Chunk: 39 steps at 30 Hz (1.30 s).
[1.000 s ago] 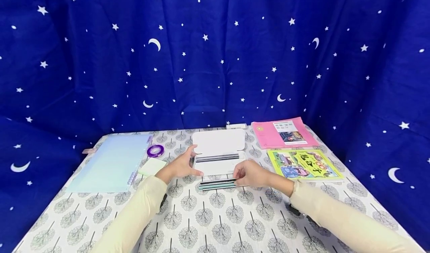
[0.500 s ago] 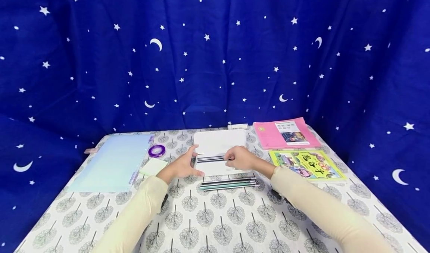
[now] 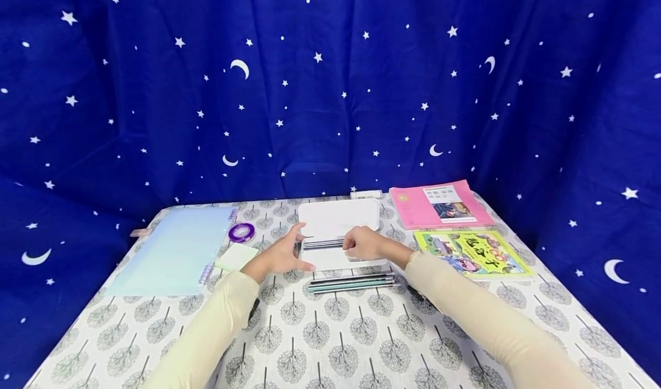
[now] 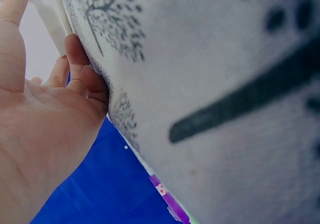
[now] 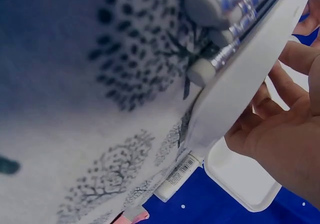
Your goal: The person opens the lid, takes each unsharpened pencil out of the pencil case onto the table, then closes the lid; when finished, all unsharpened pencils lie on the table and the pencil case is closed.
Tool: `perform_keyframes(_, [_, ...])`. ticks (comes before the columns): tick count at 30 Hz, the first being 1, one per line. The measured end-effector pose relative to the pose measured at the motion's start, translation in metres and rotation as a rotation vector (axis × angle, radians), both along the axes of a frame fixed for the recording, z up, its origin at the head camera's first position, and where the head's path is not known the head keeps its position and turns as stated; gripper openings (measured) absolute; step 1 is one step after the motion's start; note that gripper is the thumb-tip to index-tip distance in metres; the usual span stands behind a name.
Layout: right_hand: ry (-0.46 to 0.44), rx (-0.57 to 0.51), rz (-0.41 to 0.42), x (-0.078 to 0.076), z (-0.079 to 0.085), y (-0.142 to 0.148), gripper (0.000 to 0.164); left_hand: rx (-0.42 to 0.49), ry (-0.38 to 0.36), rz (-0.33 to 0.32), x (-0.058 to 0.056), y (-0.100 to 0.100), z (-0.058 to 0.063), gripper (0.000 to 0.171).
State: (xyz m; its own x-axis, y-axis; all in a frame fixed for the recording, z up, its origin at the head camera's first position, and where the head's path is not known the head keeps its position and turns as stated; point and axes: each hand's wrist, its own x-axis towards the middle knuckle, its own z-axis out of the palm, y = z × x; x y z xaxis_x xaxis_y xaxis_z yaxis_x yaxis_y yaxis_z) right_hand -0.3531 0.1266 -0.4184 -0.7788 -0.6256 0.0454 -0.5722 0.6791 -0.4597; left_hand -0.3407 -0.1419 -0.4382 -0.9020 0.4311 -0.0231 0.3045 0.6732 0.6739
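Note:
A white pencil case (image 3: 322, 259) lies with its lid (image 3: 338, 217) raised at the middle of the table. My left hand (image 3: 281, 255) holds its left end, thumb by the front corner and fingers toward the hinge. Dark pencils (image 3: 322, 244) line the back of the tray. Reaching inside, my right hand (image 3: 365, 243) pinches at their right end with curled fingers; its fingertips are hidden behind the case wall (image 5: 245, 78) in the right wrist view. Several black and teal pencils (image 3: 351, 284) lie on the cloth in front, white eraser ends (image 5: 202, 72) toward the right.
To the left are a pale blue notebook (image 3: 170, 251), a purple tape roll (image 3: 241, 232) and a pale green note pad (image 3: 236, 257). A white tube (image 3: 366, 194) lies behind the case. A pink book (image 3: 413, 208) and a yellow picture book (image 3: 472, 252) lie at right.
My right hand has moved from the pencils on the cloth up and left into the case, then slightly farther left. My left hand stays at the case's left end.

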Motion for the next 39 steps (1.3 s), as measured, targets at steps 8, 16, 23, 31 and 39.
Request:
perform_keyframes(8, [-0.002,0.005,0.002,-0.001,0.003,-0.001,0.006,0.015,0.001,0.005,0.001,-0.001,0.002,0.12])
perform_keyframes(16, [-0.029,0.031,0.018,-0.002,0.001,-0.001,0.01,0.003,0.0,-0.001,0.001,0.0,-0.001,0.12])
perform_keyframes(23, [-0.027,-0.016,0.005,-0.002,0.001,0.001,0.005,0.011,0.002,-0.005,0.002,0.002,0.0,0.119])
perform_keyframes(31, [0.019,-0.107,0.031,-0.001,0.002,0.003,0.006,0.008,0.006,0.006,0.003,0.0,0.0,0.12])
perform_keyframes(39, [0.011,-0.206,-0.008,0.014,0.008,0.016,0.006,0.007,-0.009,0.006,0.003,0.0,-0.002,0.121])
